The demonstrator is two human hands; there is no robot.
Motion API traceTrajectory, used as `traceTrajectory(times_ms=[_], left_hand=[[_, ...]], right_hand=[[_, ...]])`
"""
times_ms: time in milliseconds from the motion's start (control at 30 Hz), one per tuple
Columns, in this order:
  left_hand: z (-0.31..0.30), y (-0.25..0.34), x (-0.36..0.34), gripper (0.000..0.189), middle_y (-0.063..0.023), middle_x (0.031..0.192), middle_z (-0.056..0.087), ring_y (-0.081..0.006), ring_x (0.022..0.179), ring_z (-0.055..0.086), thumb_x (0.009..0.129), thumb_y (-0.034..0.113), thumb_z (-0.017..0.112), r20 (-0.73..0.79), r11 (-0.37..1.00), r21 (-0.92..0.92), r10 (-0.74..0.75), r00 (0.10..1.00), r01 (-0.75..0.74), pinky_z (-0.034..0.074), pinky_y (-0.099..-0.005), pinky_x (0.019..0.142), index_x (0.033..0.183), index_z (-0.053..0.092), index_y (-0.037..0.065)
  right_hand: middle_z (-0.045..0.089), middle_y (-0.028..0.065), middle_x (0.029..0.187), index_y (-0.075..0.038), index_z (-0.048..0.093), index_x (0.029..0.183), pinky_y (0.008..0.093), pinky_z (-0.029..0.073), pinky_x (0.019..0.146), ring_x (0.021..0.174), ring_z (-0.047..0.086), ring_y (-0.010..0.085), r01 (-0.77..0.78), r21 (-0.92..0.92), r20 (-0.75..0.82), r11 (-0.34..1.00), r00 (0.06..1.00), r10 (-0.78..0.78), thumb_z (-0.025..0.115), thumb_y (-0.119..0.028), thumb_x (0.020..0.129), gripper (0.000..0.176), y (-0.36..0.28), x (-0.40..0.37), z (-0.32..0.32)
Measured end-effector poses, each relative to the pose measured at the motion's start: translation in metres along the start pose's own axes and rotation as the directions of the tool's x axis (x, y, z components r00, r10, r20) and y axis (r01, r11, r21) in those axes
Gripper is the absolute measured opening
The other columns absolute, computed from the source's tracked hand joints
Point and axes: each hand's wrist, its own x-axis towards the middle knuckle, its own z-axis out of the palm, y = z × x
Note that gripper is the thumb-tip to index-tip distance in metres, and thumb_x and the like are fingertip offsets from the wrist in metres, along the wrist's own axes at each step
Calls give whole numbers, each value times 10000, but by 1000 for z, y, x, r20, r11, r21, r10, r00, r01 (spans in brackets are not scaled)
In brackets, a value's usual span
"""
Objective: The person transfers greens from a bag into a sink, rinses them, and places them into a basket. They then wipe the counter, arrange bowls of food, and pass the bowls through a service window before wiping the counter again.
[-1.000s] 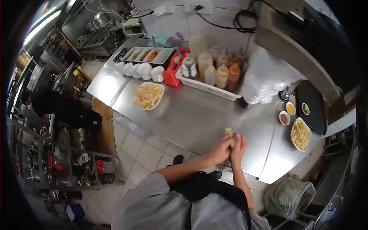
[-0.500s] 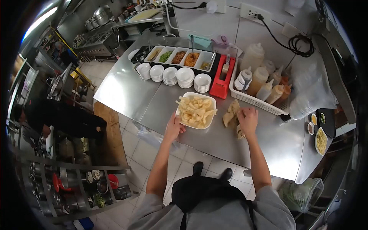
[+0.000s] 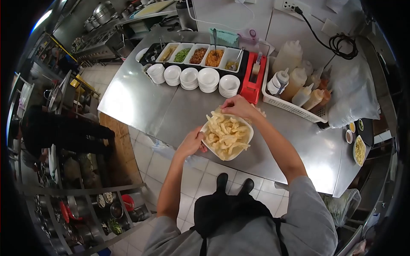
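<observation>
A white bowl (image 3: pixel 234 158) heaped with pale fried strips (image 3: pixel 226 134) is near the front edge of the steel counter (image 3: pixel 179 111). My left hand (image 3: pixel 192 142) grips the bowl's left rim. Over the far rim, my right hand (image 3: pixel 238 107) has its fingers pinched together at the top of the strips; what they hold, if anything, is too small to make out. Part of some crumpled brown material (image 3: pixel 260 112) shows behind my right wrist.
Stacked small white dishes (image 3: pixel 208 80) stand before a topping tray (image 3: pixel 198 56). Right of them are a red dispenser (image 3: pixel 253 83) and a white basket (image 3: pixel 294 109) of squeeze bottles. A person in dark clothes (image 3: pixel 64 130) bends at the left.
My right hand has moved left from the crumpled brown material to the bowl's far rim. The bowl, with my left hand on it, now sits nearer to me and is tilted.
</observation>
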Motion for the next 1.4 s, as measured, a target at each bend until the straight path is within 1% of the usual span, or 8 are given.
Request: traceTrajectory(times_ms=[200, 267, 633, 700, 900, 1067, 1333, 1400], left_hand=[[3, -5, -2, 366, -121, 817, 565, -161, 541, 593, 894, 109, 282, -30, 1000, -27, 1, 1000, -1, 501, -251, 492, 1229, 369, -12], [9, -7, -2, 363, -123, 820, 566, -165, 537, 592, 894, 105, 280, -56, 998, -65, 3, 998, -7, 505, -249, 496, 1224, 372, -13], [48, -12, -6, 387, -126, 847, 577, -173, 574, 609, 930, 246, 333, -206, 939, -344, -44, 978, -30, 517, -276, 540, 1189, 413, -31], [18, -16, 14, 452, -84, 839, 581, -149, 614, 605, 929, 352, 346, -241, 988, 143, -25, 970, 61, 496, -270, 540, 1176, 456, -11], [-5, 42, 112, 375, 6, 880, 559, -63, 779, 488, 923, 330, 386, 278, 939, 317, 42, 960, -133, 420, -226, 637, 1082, 536, 26], [-13, 36, 109, 285, 29, 743, 524, -49, 651, 438, 911, 281, 440, 426, 791, 579, -86, 901, -199, 386, -210, 580, 995, 542, 29], [36, 39, 32, 190, -37, 730, 556, -107, 616, 568, 886, 97, 407, 23, 1000, 24, 2, 1000, -2, 495, -229, 529, 909, 532, -43], [51, 33, 23, 183, -66, 766, 558, -130, 639, 584, 879, 73, 387, -23, 999, -42, 33, 999, -34, 511, -240, 547, 951, 496, -56]], right_hand=[[631, 60, 676, -20, 656, 813, 263, 464, 544, 583, 562, 102, -152, -159, -84, 975, 987, 140, 699, -215, 668, 247, 19, -42, -40], [601, 39, 632, -22, 653, 809, 236, 442, 470, 535, 540, 84, -465, 174, -93, 868, 870, 485, 694, -210, 685, 229, 12, -71, -47], [547, 15, 676, 0, 587, 836, 231, 434, 510, 612, 504, 67, -325, 329, -410, 887, 797, 444, 616, -244, 793, 250, 32, -133, -34], [550, 14, 719, -4, 574, 888, 234, 439, 563, 666, 502, 66, -202, 268, -566, 942, 758, 323, 584, -241, 820, 246, 50, -131, -29], [550, 21, 936, -62, 521, 1045, 232, 438, 668, 774, 508, 78, -203, 541, -171, 816, 923, 344, 479, -162, 880, 197, 56, -77, -43], [537, 46, 1056, -59, 480, 1118, 269, 480, 799, 944, 545, 126, -292, 800, 156, 524, 945, 289, 443, -144, 899, 238, 51, -82, -41], [504, 110, 1152, -64, 391, 1223, 356, 446, 881, 1038, 520, 215, -32, 993, -26, 110, 873, 487, 382, -154, 920, 316, 30, -132, -7], [493, 126, 1177, -64, 380, 1233, 382, 396, 938, 1075, 495, 244, 70, 958, 28, -279, 943, 332, 365, -192, 927, 332, 33, -145, 4]])
